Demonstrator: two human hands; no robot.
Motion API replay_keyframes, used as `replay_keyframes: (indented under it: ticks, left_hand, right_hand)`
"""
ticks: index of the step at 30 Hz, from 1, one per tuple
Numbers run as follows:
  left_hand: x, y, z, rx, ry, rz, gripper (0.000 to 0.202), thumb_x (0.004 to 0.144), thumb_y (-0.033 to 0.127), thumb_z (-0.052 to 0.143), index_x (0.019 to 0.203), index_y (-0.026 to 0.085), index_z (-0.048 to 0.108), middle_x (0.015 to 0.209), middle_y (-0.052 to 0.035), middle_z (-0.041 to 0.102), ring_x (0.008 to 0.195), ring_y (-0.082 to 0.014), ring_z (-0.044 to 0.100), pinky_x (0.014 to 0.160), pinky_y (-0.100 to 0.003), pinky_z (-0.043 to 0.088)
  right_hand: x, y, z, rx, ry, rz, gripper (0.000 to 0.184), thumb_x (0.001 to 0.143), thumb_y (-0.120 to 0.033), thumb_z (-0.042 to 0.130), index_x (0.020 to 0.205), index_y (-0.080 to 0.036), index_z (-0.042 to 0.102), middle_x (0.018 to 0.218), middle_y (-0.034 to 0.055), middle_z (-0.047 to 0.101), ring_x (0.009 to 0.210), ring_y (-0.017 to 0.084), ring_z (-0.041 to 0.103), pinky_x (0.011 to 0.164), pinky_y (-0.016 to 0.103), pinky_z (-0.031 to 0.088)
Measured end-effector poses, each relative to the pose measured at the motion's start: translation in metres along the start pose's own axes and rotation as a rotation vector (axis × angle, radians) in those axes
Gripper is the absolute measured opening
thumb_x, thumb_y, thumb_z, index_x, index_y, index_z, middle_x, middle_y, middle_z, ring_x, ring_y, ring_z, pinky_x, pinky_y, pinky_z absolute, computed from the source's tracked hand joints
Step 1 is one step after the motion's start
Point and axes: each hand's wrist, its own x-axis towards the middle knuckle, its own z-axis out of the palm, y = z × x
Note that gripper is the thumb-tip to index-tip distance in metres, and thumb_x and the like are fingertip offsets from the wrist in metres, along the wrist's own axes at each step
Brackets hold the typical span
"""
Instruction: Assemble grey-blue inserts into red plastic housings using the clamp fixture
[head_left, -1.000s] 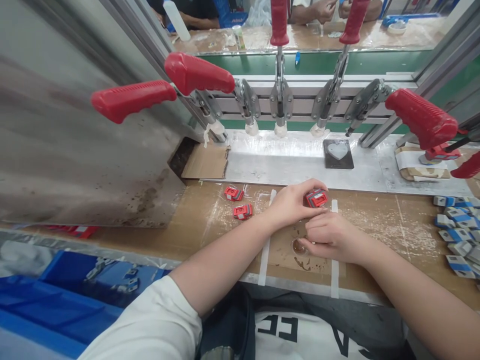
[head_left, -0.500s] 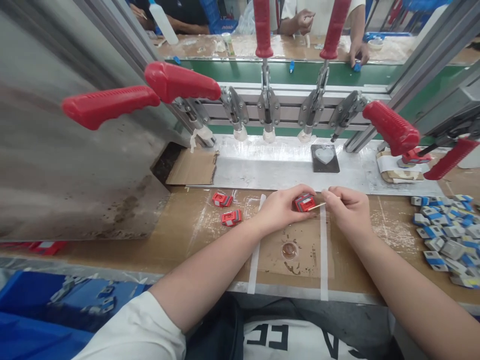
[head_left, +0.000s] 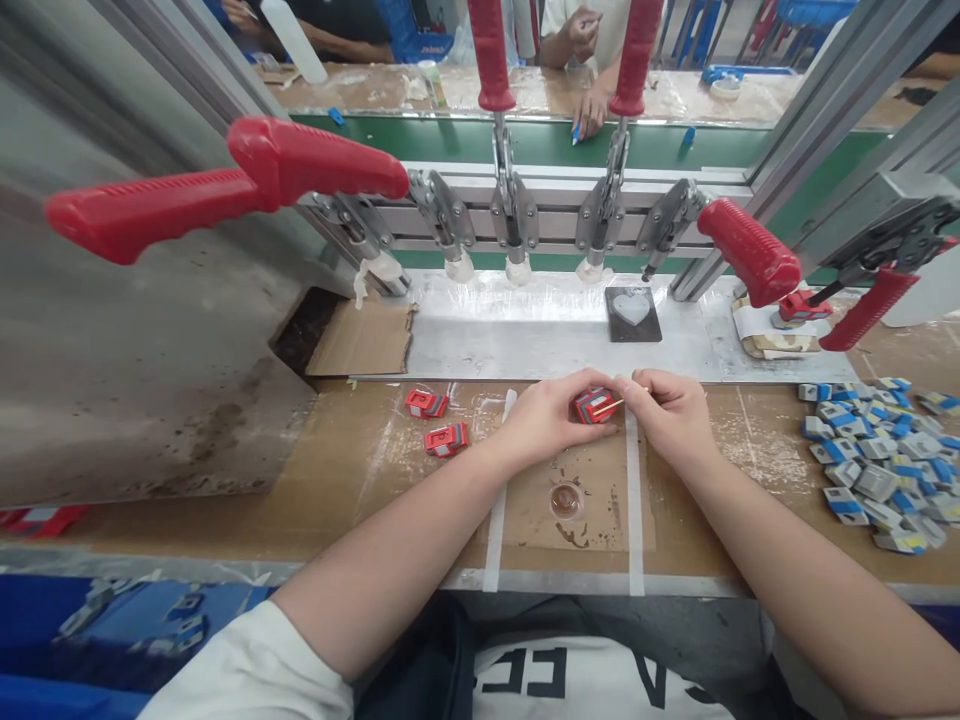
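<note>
My left hand (head_left: 551, 420) grips a small red and grey plastic part (head_left: 594, 405) between thumb and fingers, just above the cardboard-covered bench. My right hand (head_left: 670, 415) pinches a thin pale stick (head_left: 613, 406), its tip against the face of that part. Left of my hands lie two similar red parts, one farther back (head_left: 427, 403) and one closer (head_left: 446, 440). Below my hands sits a small round clear dish (head_left: 566, 500) with brownish liquid, between two strips of white tape.
Red-handled toggle clamps (head_left: 517, 215) line a metal frame behind a metal plate (head_left: 487, 340). A dark block with a heart shape (head_left: 634, 314) lies on that plate. Many grey-blue parts (head_left: 877, 460) are heaped at right. Blue bins (head_left: 135, 630) stand lower left. Co-workers sit across a green belt (head_left: 420, 140).
The stick has moved across onto the red part's face. The view has shifted slightly to the right. Across the belt, a co-worker's hand has moved left with a small blue piece.
</note>
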Motion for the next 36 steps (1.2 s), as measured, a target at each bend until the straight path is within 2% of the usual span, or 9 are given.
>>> replay_keyframes:
  ticks: [12,17,20,23,25,27,29,31,36]
  left_hand:
    - [0.0,-0.002,0.001,-0.009,0.002,-0.028,0.04,0.08,0.04,0.078,0.118,0.031,0.067,0.101,0.003,0.075,0.088,-0.0184,0.067,0.077,-0.027,0.049]
    - [0.002,-0.003,0.001,-0.023,0.003,-0.024,0.04,0.079,0.037,0.077,0.117,0.028,0.069,0.102,0.0014,0.075,0.088,-0.0193,0.068,0.079,-0.028,0.05]
    - [0.004,-0.005,0.002,-0.067,0.045,-0.024,0.037,0.079,0.036,0.075,0.115,0.024,0.071,0.104,-0.0007,0.076,0.092,-0.0204,0.069,0.085,-0.03,0.051]
    - [0.005,-0.005,0.002,-0.101,0.066,-0.022,0.038,0.083,0.04,0.072,0.117,0.024,0.07,0.103,-0.001,0.076,0.092,-0.0204,0.069,0.088,-0.031,0.052]
    - [0.003,-0.003,0.001,-0.122,0.091,-0.012,0.04,0.085,0.045,0.071,0.118,0.023,0.069,0.105,-0.0019,0.076,0.095,-0.0213,0.069,0.09,-0.033,0.052]
    - [0.002,-0.001,0.0,-0.145,0.14,-0.006,0.04,0.086,0.048,0.068,0.117,0.022,0.069,0.109,-0.0034,0.074,0.099,-0.0223,0.067,0.093,-0.034,0.051]
    - [0.002,-0.001,0.0,-0.178,0.203,-0.023,0.042,0.089,0.049,0.064,0.121,0.023,0.066,0.107,-0.0036,0.073,0.094,-0.021,0.067,0.089,-0.033,0.052]
    - [0.004,-0.002,-0.001,-0.236,0.267,-0.067,0.048,0.09,0.052,0.062,0.129,0.024,0.061,0.097,-0.0023,0.071,0.081,-0.0184,0.065,0.076,-0.03,0.053]
    - [0.008,-0.004,0.002,-0.315,0.329,-0.105,0.061,0.086,0.058,0.064,0.135,0.024,0.054,0.084,0.0,0.065,0.067,-0.016,0.06,0.062,-0.026,0.049]
  right_hand:
    - [0.002,-0.005,-0.01,-0.175,0.031,-0.071,0.05,0.092,-0.034,0.06,0.056,-0.02,0.028,0.056,-0.0048,0.025,0.054,0.009,0.026,0.052,0.026,0.021]
    - [-0.002,-0.01,-0.013,-0.237,0.1,-0.288,0.048,0.096,-0.027,0.058,0.057,-0.02,0.032,0.055,-0.0048,0.031,0.053,0.01,0.03,0.053,0.027,0.024]
    - [-0.01,-0.012,-0.006,-0.17,-0.188,-0.539,0.046,0.099,-0.028,0.057,0.058,-0.02,0.037,0.054,-0.0044,0.039,0.051,0.01,0.036,0.054,0.026,0.029]
    - [-0.019,-0.012,0.01,-0.339,-0.552,-0.701,0.046,0.101,-0.033,0.055,0.058,-0.02,0.045,0.055,-0.0032,0.048,0.052,0.01,0.041,0.056,0.027,0.03]
    - [-0.025,-0.016,0.02,-0.532,-0.635,-0.749,0.047,0.102,-0.04,0.054,0.06,-0.02,0.053,0.058,-0.001,0.056,0.053,0.012,0.045,0.055,0.029,0.031]
    - [-0.03,-0.022,0.024,-0.716,-0.626,-0.756,0.048,0.099,-0.053,0.057,0.064,-0.02,0.061,0.062,0.0026,0.062,0.056,0.015,0.05,0.054,0.032,0.032]
    - [-0.033,-0.029,0.016,-0.845,-0.56,-0.683,0.044,0.092,-0.059,0.065,0.069,-0.022,0.065,0.068,0.0066,0.066,0.059,0.019,0.055,0.054,0.035,0.035]
    - [-0.036,-0.034,-0.007,-0.928,-0.443,-0.51,0.033,0.091,-0.052,0.068,0.075,-0.023,0.068,0.074,0.0098,0.069,0.063,0.022,0.059,0.057,0.036,0.039]
    - [-0.042,-0.028,-0.115,-1.277,0.05,0.169,0.034,0.102,-0.043,0.051,0.087,-0.021,0.072,0.09,0.012,0.071,0.082,0.025,0.067,0.068,0.033,0.045]
